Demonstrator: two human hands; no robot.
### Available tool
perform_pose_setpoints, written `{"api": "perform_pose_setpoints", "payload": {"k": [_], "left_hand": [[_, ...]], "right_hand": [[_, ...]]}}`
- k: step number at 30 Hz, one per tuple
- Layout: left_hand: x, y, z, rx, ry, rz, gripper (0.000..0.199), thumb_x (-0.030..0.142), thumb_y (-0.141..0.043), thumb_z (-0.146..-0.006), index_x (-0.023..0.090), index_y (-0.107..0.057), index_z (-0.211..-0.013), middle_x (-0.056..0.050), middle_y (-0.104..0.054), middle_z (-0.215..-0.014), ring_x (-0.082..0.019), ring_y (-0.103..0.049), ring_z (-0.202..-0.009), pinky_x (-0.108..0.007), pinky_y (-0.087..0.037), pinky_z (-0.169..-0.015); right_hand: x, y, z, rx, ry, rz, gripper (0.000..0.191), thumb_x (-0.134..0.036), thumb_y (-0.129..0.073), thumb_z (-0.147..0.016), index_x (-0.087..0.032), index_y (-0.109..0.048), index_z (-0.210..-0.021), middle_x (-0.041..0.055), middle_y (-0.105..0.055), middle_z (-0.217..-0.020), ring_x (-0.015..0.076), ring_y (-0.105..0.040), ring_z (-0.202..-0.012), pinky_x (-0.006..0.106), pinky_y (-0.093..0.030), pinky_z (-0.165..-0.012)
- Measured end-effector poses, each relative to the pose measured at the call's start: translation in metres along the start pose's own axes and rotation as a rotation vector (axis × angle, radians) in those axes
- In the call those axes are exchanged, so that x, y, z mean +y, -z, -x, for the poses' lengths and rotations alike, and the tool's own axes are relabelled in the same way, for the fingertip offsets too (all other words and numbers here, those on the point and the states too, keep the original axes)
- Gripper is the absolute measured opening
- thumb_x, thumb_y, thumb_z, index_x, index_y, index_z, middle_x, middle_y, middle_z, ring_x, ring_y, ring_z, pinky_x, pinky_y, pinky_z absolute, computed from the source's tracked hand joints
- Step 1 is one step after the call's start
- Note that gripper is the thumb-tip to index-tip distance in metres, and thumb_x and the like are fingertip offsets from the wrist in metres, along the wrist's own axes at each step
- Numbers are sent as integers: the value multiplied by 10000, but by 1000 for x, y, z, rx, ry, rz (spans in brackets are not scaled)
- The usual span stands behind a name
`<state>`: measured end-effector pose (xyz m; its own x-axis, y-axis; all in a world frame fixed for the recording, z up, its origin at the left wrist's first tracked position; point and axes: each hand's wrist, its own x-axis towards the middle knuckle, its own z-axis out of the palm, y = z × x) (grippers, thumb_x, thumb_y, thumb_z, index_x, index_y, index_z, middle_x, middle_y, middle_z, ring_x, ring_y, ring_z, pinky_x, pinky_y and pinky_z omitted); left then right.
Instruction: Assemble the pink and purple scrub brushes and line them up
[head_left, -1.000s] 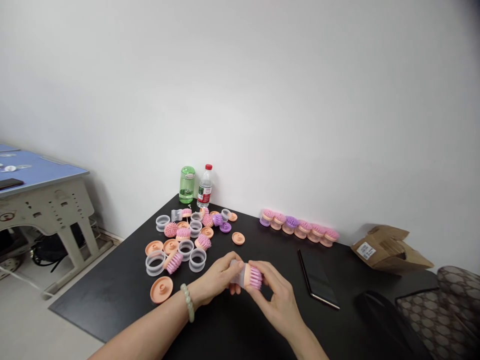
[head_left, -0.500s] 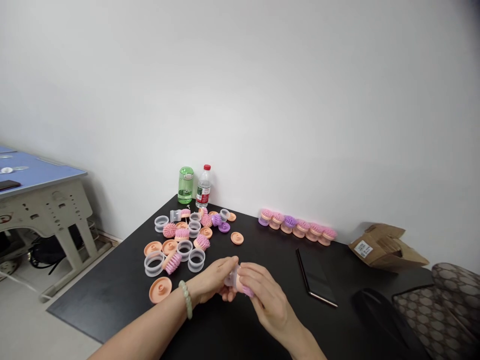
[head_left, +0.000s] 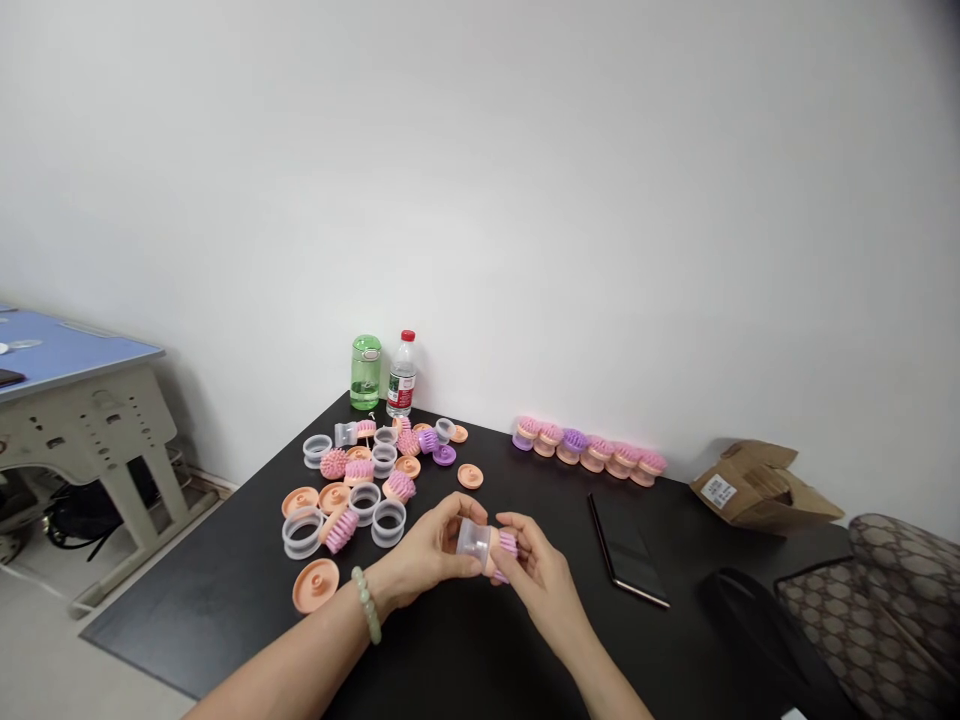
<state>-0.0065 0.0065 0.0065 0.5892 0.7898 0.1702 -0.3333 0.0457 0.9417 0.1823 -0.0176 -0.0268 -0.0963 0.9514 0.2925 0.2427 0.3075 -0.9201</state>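
Above the front of the black table, my left hand is closed around a clear plastic ring. My right hand grips a round brush head with pink-purple bristles and a peach base, thumb in front and fingers behind. Ring and brush head touch end to end, lying sideways; whether they are locked together I cannot tell. To the left lie loose parts: several clear rings, peach discs with a centre stub, and bristled brush heads.
A row of bristled brushes stands along the wall. On the right are a black phone, a torn cardboard box and a patterned bag. A green bottle and a red-capped water bottle stand at the back corner.
My hands have turned the held pieces, so the clear ring and bristles now show plainly between them. My right fingers moved off the front of the brush head. The view shifted slightly.
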Motion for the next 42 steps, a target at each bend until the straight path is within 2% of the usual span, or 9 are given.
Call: {"api": "perform_pose_setpoints", "payload": {"k": [3, 8, 13, 16, 22, 25, 31, 37, 42], "left_hand": [[-2, 0, 0, 83, 44, -2, 537, 473, -839, -686, 203, -561, -1056, -38, -561, -1057, -175, -568, -920, -310, -456, -799], [-4, 2, 0, 69, 189, -24, 459, 615, -614, -851, 169, -554, -947, -36, -598, -865, -166, -578, -802, -307, -437, -724], [-3, 10, -2, 15, 34, -165, 457, 398, -842, -701, 188, -574, -1005, -21, -608, -964, -169, -566, -853, -280, -418, -752], [-3, 12, -2, 26, -26, -222, 537, 424, -852, -679, 206, -574, -1082, -52, -589, -1118, -214, -563, -986, -312, -431, -834], [-3, 6, -1, 109, 217, -194, 468, 641, -505, -899, 178, -570, -933, -21, -581, -847, -166, -543, -771, -314, -433, -722], [-3, 6, -2, 62, 190, -159, 407, 578, -619, -860, 181, -554, -922, -8, -585, -815, -158, -547, -746, -298, -418, -704], [0, 12, -4, 52, -80, -258, 408, 392, -832, -704, 186, -559, -928, -26, -607, -946, -189, -546, -864, -295, -418, -750], [-6, 17, -8, 49, -41, -342, 485, 359, -855, -657, 198, -533, -981, -2, -573, -905, -170, -530, -786, -271, -414, -678], [-11, 18, -8, 68, -95, -643, 468, 225, -806, -651, 218, -588, -1064, -34, -601, -1004, -242, -563, -939, -340, -449, -812]], "right_hand": [[-2, -2, 0, 58, 41, 25, 358, -376, -654, -858, -206, -551, -1157, 71, -698, -993, 226, -724, -866, 346, -628, -739], [-10, -5, 0, 125, 101, 153, 333, -247, -658, -788, -197, -597, -1112, 68, -711, -994, 215, -723, -861, 317, -612, -743], [-15, -6, -1, 141, 113, 208, 400, -184, -684, -716, -210, -596, -1105, 37, -707, -960, 202, -711, -827, 296, -595, -703], [-16, -7, 0, 148, 133, 224, 394, -188, -679, -733, -215, -587, -1116, 40, -694, -986, 206, -706, -864, 300, -590, -722], [-19, -7, 5, 110, 238, 282, 448, -144, -668, -730, -230, -576, -1160, 56, -679, -1106, 224, -678, -998, 360, -567, -877], [-19, -6, 5, 110, 209, 255, 474, -151, -668, -733, -227, -554, -1187, 61, -679, -1096, 225, -685, -978, 363, -573, -854], [-18, -8, 2, 154, 106, 187, 581, -137, -726, -654, -228, -541, -1197, 52, -658, -1058, 208, -688, -866, 315, -591, -701], [-18, -8, 2, 128, 120, 215, 600, -87, -721, -642, -251, -560, -1196, 46, -659, -1121, 229, -672, -979, 339, -594, -763], [-16, -10, 3, 90, 77, 274, 653, -60, -737, -629, -264, -571, -1227, 53, -660, -1167, 252, -648, -1071, 379, -580, -846]]}}
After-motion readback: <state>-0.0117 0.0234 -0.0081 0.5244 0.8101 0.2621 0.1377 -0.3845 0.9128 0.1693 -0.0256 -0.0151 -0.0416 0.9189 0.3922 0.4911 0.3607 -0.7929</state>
